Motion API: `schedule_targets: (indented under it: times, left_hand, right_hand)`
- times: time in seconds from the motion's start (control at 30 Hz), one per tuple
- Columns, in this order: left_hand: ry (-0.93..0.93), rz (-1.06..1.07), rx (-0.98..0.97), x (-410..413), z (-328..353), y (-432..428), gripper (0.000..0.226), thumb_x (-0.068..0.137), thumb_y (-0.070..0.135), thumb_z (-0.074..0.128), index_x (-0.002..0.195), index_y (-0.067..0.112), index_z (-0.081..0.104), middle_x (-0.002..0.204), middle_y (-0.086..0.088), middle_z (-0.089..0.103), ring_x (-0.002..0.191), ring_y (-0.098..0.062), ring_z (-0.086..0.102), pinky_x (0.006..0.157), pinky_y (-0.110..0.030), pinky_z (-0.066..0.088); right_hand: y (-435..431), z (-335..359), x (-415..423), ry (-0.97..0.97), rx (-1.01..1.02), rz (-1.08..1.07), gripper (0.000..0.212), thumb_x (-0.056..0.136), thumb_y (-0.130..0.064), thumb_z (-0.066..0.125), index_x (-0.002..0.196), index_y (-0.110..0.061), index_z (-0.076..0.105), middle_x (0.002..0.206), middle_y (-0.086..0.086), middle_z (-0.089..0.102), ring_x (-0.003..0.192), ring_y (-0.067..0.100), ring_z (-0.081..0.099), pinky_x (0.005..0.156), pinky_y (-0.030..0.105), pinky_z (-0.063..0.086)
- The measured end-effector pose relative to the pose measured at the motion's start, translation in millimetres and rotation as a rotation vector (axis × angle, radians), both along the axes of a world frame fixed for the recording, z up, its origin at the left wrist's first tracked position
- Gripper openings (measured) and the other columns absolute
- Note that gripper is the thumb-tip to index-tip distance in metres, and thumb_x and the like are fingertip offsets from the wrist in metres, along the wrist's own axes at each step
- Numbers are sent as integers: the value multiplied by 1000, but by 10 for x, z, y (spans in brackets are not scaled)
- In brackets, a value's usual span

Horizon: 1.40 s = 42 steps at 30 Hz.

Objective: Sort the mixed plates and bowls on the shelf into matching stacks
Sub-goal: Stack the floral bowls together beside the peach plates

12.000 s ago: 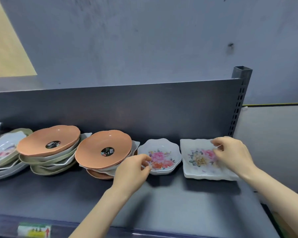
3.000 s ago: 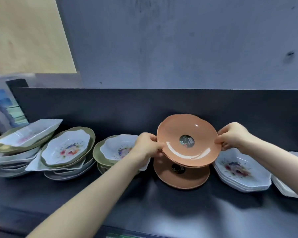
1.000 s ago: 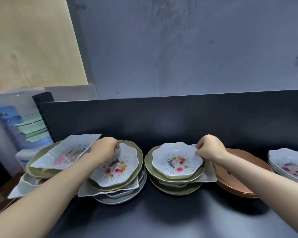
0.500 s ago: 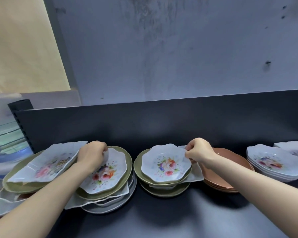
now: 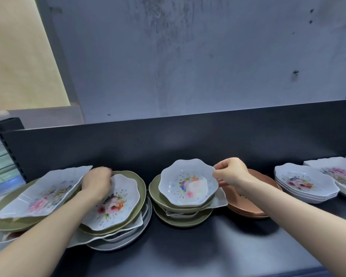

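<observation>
So I'm mid-sort on this shelf (image 5: 188,252). My right hand (image 5: 233,174) has the wavy rim of a flowered bowl (image 5: 188,185) pinched between thumb and fingers, closed snug on its right edge. That bowl sits tilted on top of a mixed pile with a green plate (image 5: 154,189) right under it. My left hand (image 5: 97,181) is curled down on the back rim of a second flowered bowl (image 5: 116,200), which rests in a wide green plate on the next pile over, though it's blurry and I honestly can't tell whether the fingers have closed on it or are just resting there.

Over on the right there's already a stack of orange plates (image 5: 254,209) and a stack of matching flowered bowls (image 5: 306,183), with rectangular dishes (image 5: 336,172) past that. So I'd guess these two bowls belong on that flowered stack.

Handling-wise they look light and stiff with a glossy, probably slippery finish. I'd grip at a dip in the scalloped rim, thumb inside and fingers under, and lift straight up so the plates below don't slide
</observation>
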<state>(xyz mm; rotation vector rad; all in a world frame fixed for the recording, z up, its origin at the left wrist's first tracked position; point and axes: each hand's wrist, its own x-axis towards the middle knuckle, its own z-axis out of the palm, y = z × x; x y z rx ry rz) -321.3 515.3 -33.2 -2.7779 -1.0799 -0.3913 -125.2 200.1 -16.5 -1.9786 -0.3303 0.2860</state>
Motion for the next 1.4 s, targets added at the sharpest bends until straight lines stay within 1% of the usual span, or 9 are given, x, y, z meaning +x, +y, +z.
schedule_targets:
  times: [0.1, 0.27, 0.4, 0.53, 0.63, 0.83, 0.93, 1.23, 1.4]
  left_hand:
    - [-73, 38, 29, 46, 292, 18, 17, 83, 10, 49, 81, 16, 64, 85, -4, 64, 78, -27, 58, 59, -31, 41]
    - [-241, 3, -114, 149, 833, -123, 8, 85, 19, 55, 83, 19, 62, 85, 0, 59, 79, -24, 54, 60, -30, 38]
    - [-452, -88, -598, 306, 809, -391, 7, 80, 5, 58, 75, 6, 62, 80, -12, 62, 69, -27, 57, 55, -28, 44]
    - [-539, -140, -1155, 542, 680, -869, 11, 86, -7, 53, 84, 0, 61, 79, -17, 62, 49, -18, 64, 41, -19, 50]
    - [-563, -154, -1369, 776, 598, -1212, 15, 86, -8, 53, 96, -2, 63, 85, -17, 67, 63, -22, 68, 49, -22, 58]
    - [-598, -194, -1701, 1173, 532, -1877, 15, 86, -8, 53, 95, -6, 65, 97, -22, 67, 82, -30, 66, 70, -33, 61]
    - [-608, -152, -1853, 1327, 504, -2124, 11, 87, -7, 54, 92, -8, 64, 87, -21, 68, 66, -26, 72, 55, -32, 61]
    - [-827, 39, -1939, 1789, 316, -2771, 7, 87, -10, 52, 84, -8, 58, 55, -16, 68, 46, -22, 68, 42, -30, 57]
    - [-996, 99, -1830, 1945, 237, -3134, 11, 86, -14, 52, 86, -5, 58, 82, -20, 65, 75, -25, 65, 45, -29, 58]
  right_hand:
    - [-156, 45, 17, 62, 55, -6, 12, 73, 4, 64, 79, -2, 74, 72, 13, 70, 57, 24, 65, 59, 32, 58]
    - [-456, 87, 137, 109, 148, -30, 16, 73, 3, 70, 89, 1, 72, 71, 17, 67, 59, 26, 61, 69, 41, 58]
    - [-808, 97, 194, 120, 181, -69, 19, 75, 8, 67, 93, 6, 71, 72, 16, 68, 46, 15, 64, 45, 19, 53]
    - [-1211, 11, 276, 142, 181, -175, 20, 78, 11, 62, 95, 5, 68, 75, 14, 67, 53, 18, 62, 42, 16, 51]
    - [-1524, -58, 350, 172, 194, -249, 16, 78, 13, 60, 90, 4, 68, 72, 13, 66, 41, 13, 62, 41, 17, 52]
    - [-2139, -103, 571, 173, 232, -366, 17, 78, 16, 58, 79, 1, 67, 62, 8, 68, 38, 10, 61, 40, 17, 52]
    - [-2464, -123, 789, 170, 216, -412, 17, 78, 17, 57, 86, 5, 67, 61, 9, 66, 34, 11, 58, 39, 17, 50]
    - [-3106, -166, 1594, 183, 144, -389, 20, 78, 19, 56, 93, 9, 66, 73, 12, 63, 36, 12, 60, 37, 17, 49]
    - [-3058, -176, 2105, 155, 10, -255, 19, 77, 15, 60, 94, 9, 67, 85, 13, 66, 56, 24, 60, 43, 20, 54]
